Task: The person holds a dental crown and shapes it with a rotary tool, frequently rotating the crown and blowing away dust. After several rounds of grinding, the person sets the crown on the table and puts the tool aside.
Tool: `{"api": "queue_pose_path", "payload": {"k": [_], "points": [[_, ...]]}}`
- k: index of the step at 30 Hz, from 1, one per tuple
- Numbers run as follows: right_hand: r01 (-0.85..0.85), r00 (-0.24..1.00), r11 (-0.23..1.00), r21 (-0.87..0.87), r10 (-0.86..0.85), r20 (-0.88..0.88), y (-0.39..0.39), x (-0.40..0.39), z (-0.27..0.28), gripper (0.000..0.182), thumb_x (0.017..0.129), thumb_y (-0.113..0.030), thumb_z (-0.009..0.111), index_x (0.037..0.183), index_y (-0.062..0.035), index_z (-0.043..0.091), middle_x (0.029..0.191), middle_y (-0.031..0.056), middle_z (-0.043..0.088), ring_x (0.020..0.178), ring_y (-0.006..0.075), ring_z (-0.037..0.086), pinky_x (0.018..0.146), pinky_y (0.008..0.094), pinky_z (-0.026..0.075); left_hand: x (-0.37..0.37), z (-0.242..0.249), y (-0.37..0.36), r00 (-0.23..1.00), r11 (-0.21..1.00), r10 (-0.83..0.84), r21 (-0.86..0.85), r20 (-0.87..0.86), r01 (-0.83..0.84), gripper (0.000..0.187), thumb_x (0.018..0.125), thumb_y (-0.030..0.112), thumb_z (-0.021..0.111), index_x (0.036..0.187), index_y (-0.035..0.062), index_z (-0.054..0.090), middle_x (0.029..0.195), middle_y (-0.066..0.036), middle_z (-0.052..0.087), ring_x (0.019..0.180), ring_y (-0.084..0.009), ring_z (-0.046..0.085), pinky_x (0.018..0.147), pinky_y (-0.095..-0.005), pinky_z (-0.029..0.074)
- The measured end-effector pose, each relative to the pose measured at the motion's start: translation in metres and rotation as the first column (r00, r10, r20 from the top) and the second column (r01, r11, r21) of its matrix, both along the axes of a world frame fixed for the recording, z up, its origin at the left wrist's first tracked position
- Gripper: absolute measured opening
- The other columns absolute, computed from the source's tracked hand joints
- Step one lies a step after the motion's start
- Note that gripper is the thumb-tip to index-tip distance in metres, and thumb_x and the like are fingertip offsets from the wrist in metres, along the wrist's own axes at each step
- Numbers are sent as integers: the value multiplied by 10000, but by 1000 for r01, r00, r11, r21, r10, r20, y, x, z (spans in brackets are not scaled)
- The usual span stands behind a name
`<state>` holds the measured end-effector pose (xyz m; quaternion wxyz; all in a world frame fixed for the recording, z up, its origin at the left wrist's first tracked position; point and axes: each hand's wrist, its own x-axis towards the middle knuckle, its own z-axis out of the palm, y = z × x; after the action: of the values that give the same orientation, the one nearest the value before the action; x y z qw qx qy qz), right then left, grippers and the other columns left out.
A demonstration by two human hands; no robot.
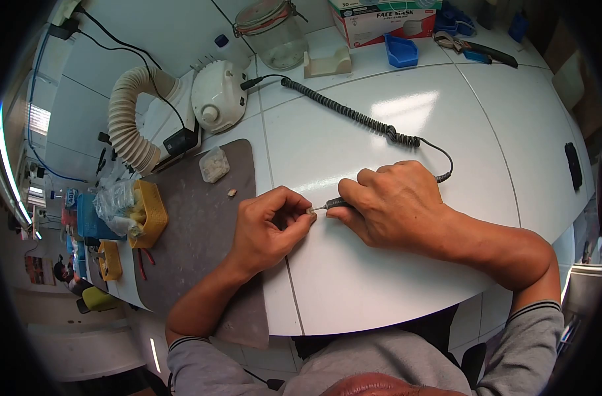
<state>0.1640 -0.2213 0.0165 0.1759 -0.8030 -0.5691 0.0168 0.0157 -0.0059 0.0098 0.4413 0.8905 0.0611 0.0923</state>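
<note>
Above the white tiled tabletop [380, 290], my right hand [393, 208] is wrapped round a dark rotary handpiece [337, 202] whose thin metal bit points left. The coiled black cord [353, 113] runs from behind this hand up to a white control unit [219, 96]. My left hand [268, 228] pinches a tiny pale piece [311, 210] between thumb and forefinger. The bit's tip meets or nearly meets that piece; actual contact is too small to tell. Left of my left hand lies a grey mat [202, 198] with a small beige lump [232, 193] on it.
A clear plastic box [214, 165] rests on the mat. A ribbed hose [126, 119] curves behind it. Yellow bins [154, 214] stand at the left. Along the back are a glass jar [274, 39], a mask box [380, 23] and a blue tray [401, 51].
</note>
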Motion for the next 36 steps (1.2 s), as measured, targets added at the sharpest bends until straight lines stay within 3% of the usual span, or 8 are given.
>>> {"api": "queue_pose_path", "payload": {"k": [11, 26, 32, 35, 36], "points": [[21, 1000, 996, -82, -22, -4, 1, -1, 5, 489, 1062, -523, 692, 863, -82, 764, 677, 81, 714, 547, 249, 711, 505, 391, 519, 0, -1, 0, 1000, 1000, -4, -3, 1, 4, 143, 902, 42, 874, 977, -15, 766, 813, -18, 759, 697, -50, 680, 634, -223, 528], [15, 1000, 999, -42, -15, -3, 1, -1, 2, 481, 1051, -513, 710, 858, -75, 763, 678, 88, 716, 547, 252, 712, 502, 395, 517, 0, -2, 2, 1000, 1000, -21, 15, 6, 21, 140, 902, 38, 872, 973, -11, 762, 817, -19, 759, 709, -54, 687, 647, -225, 540], [1, 1000, 1000, 14, -1, -9, 1, 1, -3, 511, 1063, -506, 694, 862, -47, 795, 591, 80, 664, 479, 243, 666, 443, 381, 457, 0, -3, 2, 1000, 1000, -14, 9, 4, 14, 143, 903, 39, 873, 972, -14, 760, 816, -17, 757, 703, -49, 686, 645, -222, 536], [20, 1000, 995, -95, -22, -13, 2, -1, 5, 484, 1056, -510, 703, 860, -73, 771, 687, 94, 726, 542, 252, 713, 495, 387, 517, 1, 1, 0, 1000, 1000, -14, 12, -1, 14, 141, 907, 37, 870, 974, -15, 758, 817, -15, 756, 706, -46, 684, 645, -219, 535], [14, 1000, 998, -55, -15, -6, 2, 0, 3, 493, 1058, -507, 701, 860, -63, 780, 653, 89, 705, 517, 248, 695, 476, 385, 496, 1, 0, 1, 1000, 1000, -15, 9, 0, 15, 141, 907, 36, 870, 974, -15, 758, 816, -14, 755, 706, -45, 682, 644, -219, 535]]}}
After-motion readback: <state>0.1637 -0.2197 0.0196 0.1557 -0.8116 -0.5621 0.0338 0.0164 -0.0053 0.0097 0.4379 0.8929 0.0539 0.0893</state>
